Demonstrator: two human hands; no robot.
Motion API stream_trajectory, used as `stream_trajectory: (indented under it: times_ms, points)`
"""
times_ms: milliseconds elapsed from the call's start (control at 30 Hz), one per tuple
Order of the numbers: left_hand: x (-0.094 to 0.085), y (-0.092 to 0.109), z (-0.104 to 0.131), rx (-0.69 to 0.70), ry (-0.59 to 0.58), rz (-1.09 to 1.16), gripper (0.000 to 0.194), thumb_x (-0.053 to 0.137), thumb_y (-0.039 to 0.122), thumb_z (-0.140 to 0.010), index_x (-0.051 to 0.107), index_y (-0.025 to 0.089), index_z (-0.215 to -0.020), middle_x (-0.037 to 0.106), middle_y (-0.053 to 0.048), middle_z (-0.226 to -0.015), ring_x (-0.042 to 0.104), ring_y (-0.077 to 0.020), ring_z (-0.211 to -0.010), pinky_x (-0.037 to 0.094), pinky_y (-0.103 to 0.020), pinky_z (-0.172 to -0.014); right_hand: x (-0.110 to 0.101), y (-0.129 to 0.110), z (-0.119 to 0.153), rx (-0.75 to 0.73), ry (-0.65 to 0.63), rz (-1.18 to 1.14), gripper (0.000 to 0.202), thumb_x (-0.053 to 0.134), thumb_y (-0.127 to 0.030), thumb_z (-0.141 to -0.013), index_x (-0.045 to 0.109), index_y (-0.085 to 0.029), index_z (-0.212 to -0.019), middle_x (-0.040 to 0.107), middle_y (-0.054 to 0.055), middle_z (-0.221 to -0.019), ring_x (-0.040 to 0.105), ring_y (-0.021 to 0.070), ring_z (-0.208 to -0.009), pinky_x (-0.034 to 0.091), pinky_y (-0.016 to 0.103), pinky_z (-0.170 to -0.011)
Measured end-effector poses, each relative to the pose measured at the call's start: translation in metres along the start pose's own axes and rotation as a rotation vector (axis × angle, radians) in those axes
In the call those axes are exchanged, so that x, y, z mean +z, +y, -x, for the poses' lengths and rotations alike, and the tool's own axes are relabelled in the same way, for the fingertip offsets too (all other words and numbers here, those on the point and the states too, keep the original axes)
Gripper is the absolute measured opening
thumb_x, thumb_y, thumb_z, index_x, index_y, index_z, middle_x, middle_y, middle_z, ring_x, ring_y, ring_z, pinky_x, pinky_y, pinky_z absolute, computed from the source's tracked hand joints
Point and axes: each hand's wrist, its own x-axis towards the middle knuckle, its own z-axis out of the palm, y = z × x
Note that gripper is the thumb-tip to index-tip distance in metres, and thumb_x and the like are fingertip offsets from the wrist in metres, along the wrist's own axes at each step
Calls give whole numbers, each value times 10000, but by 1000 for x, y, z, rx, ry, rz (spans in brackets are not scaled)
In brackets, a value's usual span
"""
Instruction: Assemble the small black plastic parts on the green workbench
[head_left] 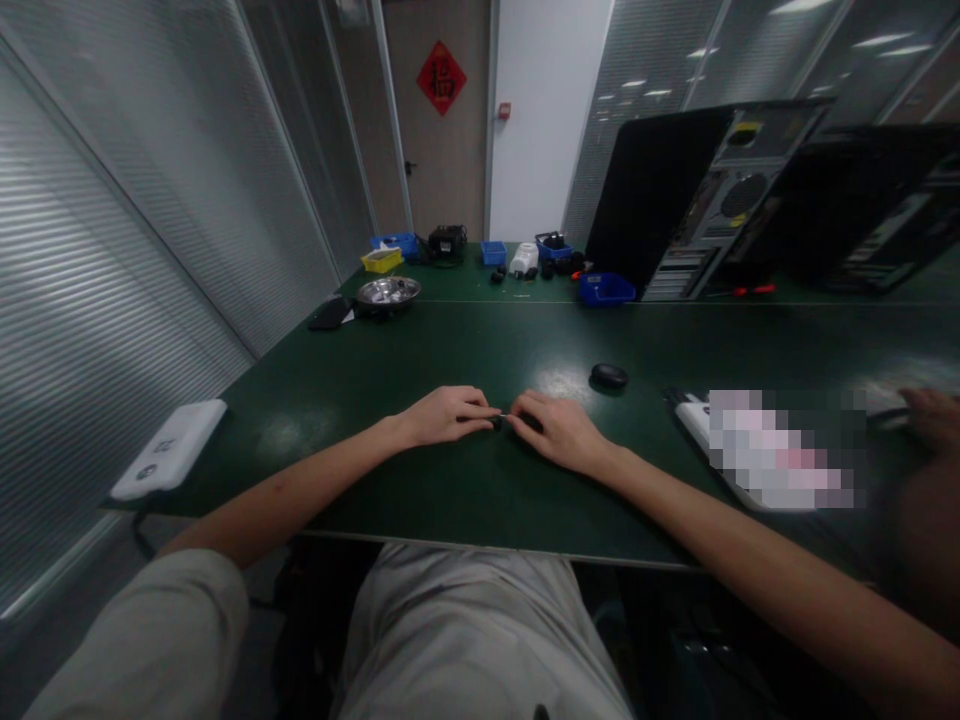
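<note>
My left hand (450, 414) rests low over the green tabletop, its thumb and fingers pinched on a small black piece (496, 423). Facing it from the right, my right hand (559, 430) has its fingers closed, and their tips almost meet those of my left hand. A thin pale sliver shows between the two sets of fingertips; what my right fingers hold is too small to name. Beyond my right hand lies a black rounded oval case (609, 376), apart from both hands.
A metal bowl (388, 292) and a blue bin (606, 289) stand farther back, with a large computer case (660, 200) at the right. A white box (171, 448) lies at the left edge. Another person's hand (930, 415) is at the far right.
</note>
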Motion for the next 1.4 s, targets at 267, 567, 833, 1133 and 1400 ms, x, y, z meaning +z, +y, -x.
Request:
stream_trajectory:
  times_ms: [267,567,833,1133,1400]
  points:
    - [-1,-2,0,-41,3,80,302,648,315,-997,749,218,-1265,705,-96,-1123,667,-207,-1030,512,-318,-915,-4,5,2,7,-32,60,249,511,-406,-1033,682,-226,-1036,681,52,-952,608,183,-783,358,294,-680]
    - [0,-4,1,-8,-13,16,334,617,313,-1019,720,201,-1316,694,-104,-1118,650,-209,-1022,507,-325,-893,1,-1,1,3,-31,76,268,476,-413,-1061,669,-228,-1079,675,51,-999,616,170,-792,360,282,-676]
    - [2,-4,0,24,-1,-26,328,607,305,-1024,718,193,-1312,689,-106,-1104,653,-207,-1011,511,-315,-879,4,-5,-1,-21,-29,114,279,454,-403,-1076,661,-216,-1083,672,49,-1011,619,166,-784,365,290,-666]
    - [3,2,-2,37,-36,-52,368,571,329,-1042,683,168,-1354,687,-111,-1115,648,-211,-1019,500,-315,-892,5,-5,-1,9,0,94,277,459,-402,-1077,662,-215,-1077,672,52,-1015,620,170,-799,358,286,-660]
    - [2,14,-4,16,-103,-177,444,515,316,-1050,586,159,-1459,663,-134,-1142,629,-238,-1045,489,-349,-921,-2,4,1,7,-16,100,272,473,-412,-1068,664,-219,-1085,673,53,-998,611,176,-806,347,287,-675]
